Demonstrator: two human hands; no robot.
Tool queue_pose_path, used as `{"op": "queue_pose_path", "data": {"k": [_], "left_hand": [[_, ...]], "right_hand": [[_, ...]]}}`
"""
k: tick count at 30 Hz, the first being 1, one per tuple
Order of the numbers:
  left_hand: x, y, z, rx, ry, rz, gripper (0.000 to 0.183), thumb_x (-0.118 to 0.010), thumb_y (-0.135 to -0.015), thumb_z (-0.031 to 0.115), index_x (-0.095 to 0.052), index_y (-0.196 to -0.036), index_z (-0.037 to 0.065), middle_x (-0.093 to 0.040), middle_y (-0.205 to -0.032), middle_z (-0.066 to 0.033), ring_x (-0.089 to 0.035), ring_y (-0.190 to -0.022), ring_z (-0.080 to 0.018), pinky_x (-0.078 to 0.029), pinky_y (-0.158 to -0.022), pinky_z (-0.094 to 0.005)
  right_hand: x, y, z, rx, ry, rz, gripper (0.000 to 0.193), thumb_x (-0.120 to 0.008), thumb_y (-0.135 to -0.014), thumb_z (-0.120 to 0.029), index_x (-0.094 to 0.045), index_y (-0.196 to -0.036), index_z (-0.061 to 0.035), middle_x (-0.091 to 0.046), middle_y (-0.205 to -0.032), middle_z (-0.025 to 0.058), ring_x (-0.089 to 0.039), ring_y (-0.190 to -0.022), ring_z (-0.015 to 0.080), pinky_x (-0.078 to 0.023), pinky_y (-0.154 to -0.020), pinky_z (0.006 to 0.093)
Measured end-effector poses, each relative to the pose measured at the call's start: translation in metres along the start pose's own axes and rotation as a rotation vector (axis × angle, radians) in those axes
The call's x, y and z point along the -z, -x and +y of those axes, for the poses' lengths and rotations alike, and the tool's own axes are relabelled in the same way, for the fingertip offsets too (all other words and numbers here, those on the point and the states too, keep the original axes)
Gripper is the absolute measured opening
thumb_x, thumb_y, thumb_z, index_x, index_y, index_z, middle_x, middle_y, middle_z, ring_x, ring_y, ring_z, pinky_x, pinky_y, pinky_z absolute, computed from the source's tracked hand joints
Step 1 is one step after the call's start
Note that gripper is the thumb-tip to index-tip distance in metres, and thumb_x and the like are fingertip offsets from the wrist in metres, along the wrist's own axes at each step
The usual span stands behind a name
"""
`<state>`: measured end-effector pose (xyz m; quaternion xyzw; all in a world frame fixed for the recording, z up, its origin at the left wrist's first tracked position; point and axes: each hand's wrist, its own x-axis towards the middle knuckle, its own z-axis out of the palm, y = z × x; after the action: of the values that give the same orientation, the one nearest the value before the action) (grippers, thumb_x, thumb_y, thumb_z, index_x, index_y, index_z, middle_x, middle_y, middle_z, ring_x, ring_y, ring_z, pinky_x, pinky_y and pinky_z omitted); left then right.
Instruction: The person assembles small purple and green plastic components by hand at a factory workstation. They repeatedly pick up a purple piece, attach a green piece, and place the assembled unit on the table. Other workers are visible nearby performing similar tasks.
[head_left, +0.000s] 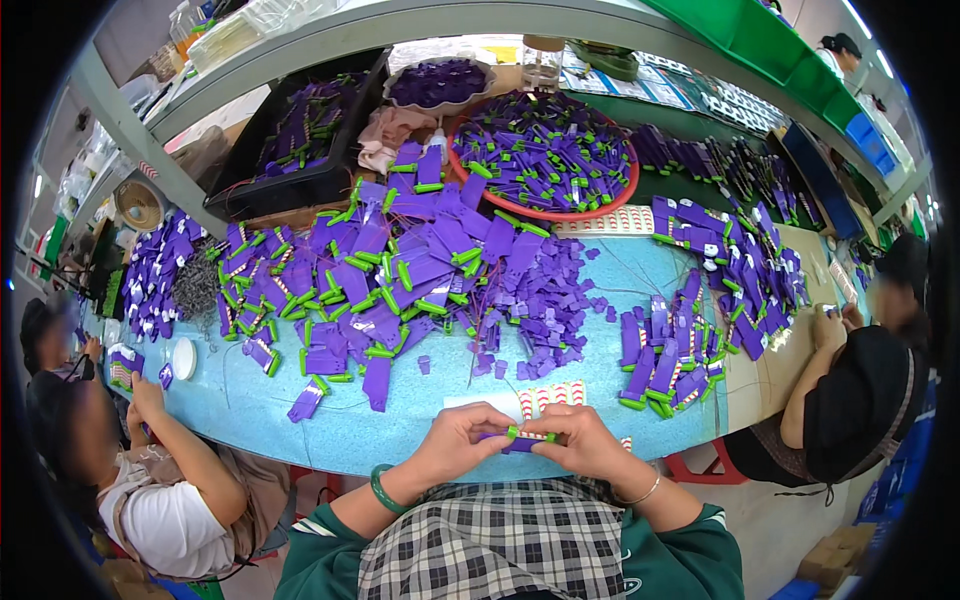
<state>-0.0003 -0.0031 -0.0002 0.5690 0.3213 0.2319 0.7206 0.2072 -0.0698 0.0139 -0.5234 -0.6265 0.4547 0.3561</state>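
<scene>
Close to the table's near edge, my left hand [455,440] and my right hand [583,442] meet over a small purple plastic piece with a bright green end [517,444]. Both hands are closed, with fingertips and thumbs pinching it from either side. A pale strip with red marks shows along the piece, partly covered by my fingers. Just beyond my hands lies a white sheet of red-patterned stickers [552,396]. Farther out spreads a large heap of flat purple pieces with green ends [400,260], and small loose purple parts [545,310] lie at its right side.
A red-rimmed basket [637,180] full of purple-green pieces stands behind the heap, beside a black bin [225,200]. More purple-green pieces [670,350] are piled on the right. A shelf beam [350,45] crosses above. Co-workers sit on the left [170,500] and right [850,400].
</scene>
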Motion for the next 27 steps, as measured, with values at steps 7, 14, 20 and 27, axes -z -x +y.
{"op": "queue_pose_path", "data": {"k": [7,14,20,27], "left_hand": [[0.0,-0.005,0.012,-0.115,0.206,-0.144,0.014,-0.071,-0.08,0.006,-0.065,-0.092,0.003,-0.058,-0.103,-0.0056,-0.057,-0.091,-0.0115,-0.045,-0.082,-0.0268],[0.004,-0.001,0.041,-0.409,-0.557,-0.095,0.014,-0.072,-0.075,0.004,-0.064,-0.086,0.002,-0.057,-0.096,-0.0092,-0.058,-0.087,-0.0166,-0.046,-0.072,-0.029],[0.019,0.012,0.066,-0.044,-0.323,-0.056,0.006,-0.066,-0.081,0.005,-0.062,-0.079,0.001,-0.063,-0.074,-0.0064,-0.06,-0.07,-0.0146,-0.048,-0.068,-0.0283],[0.031,0.004,0.041,-0.36,0.114,0.346,0.013,-0.052,-0.094,0.009,-0.048,-0.104,0.002,-0.059,-0.085,-0.0066,-0.057,-0.08,-0.0123,-0.047,-0.075,-0.0294]], "right_hand": [[-0.013,-0.005,-0.002,0.259,-0.195,0.059,0.044,-0.072,-0.073,0.001,-0.062,-0.116,-0.0046,-0.066,-0.092,0.0064,-0.063,-0.076,0.0142,-0.052,-0.069,0.0262],[0.01,-0.02,-0.022,0.263,-0.02,-0.093,0.018,-0.072,-0.076,-0.011,-0.066,-0.092,-0.0057,-0.062,-0.077,0.0069,-0.061,-0.064,0.0197,-0.048,-0.056,0.0326],[0.027,-0.037,0.002,0.222,0.595,0.243,0.019,-0.076,-0.073,-0.016,-0.06,-0.071,-0.0051,-0.056,-0.067,0.0075,-0.057,-0.057,0.0252,-0.044,-0.05,0.0342],[0.022,-0.053,0.02,0.003,0.811,0.38,0.023,-0.076,-0.07,-0.024,-0.061,-0.074,-0.0064,-0.056,-0.072,0.0064,-0.062,-0.063,0.0264,-0.048,-0.053,0.0377]]}}
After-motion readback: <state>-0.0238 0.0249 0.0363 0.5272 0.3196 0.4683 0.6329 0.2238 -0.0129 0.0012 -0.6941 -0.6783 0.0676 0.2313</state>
